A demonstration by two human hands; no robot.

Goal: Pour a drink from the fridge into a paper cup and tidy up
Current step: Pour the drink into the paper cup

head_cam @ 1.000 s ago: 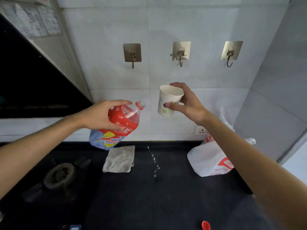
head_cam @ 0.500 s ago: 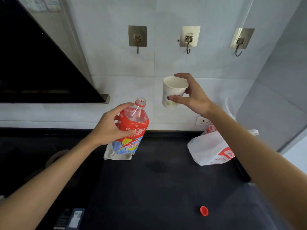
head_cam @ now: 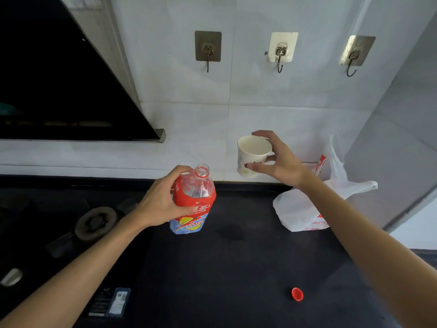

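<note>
Two things are in hand as I watch this feed: my left hand (head_cam: 163, 202) is wrapped around the shoulder of the iced-tea bottle (head_cam: 192, 200), fingers curled closed on the red label, and my right hand (head_cam: 279, 162) pinches the paper cup (head_cam: 251, 155) between thumb and fingertips, held in the air in front of the tiled wall.

The bottle stands upright near the centre of the dark counter (head_cam: 224, 268), its mouth open and uncapped; I cannot tell whether its base is touching the surface. The cup sits at about two o'clock from the bottle, near it but apart. What I can see of the cup's inside looks white, and I cannot tell whether any drink is in it.

The red cap (head_cam: 297, 294) lies loose on the counter at roughly five o'clock from the bottle, well apart. A faint damp patch (head_cam: 230, 230) shows just right of the bottle's base.

My read: the bottle is out and opened. Left to do: setting the cup down, recapping, wiping and returning the bottle to the fridge.
</note>
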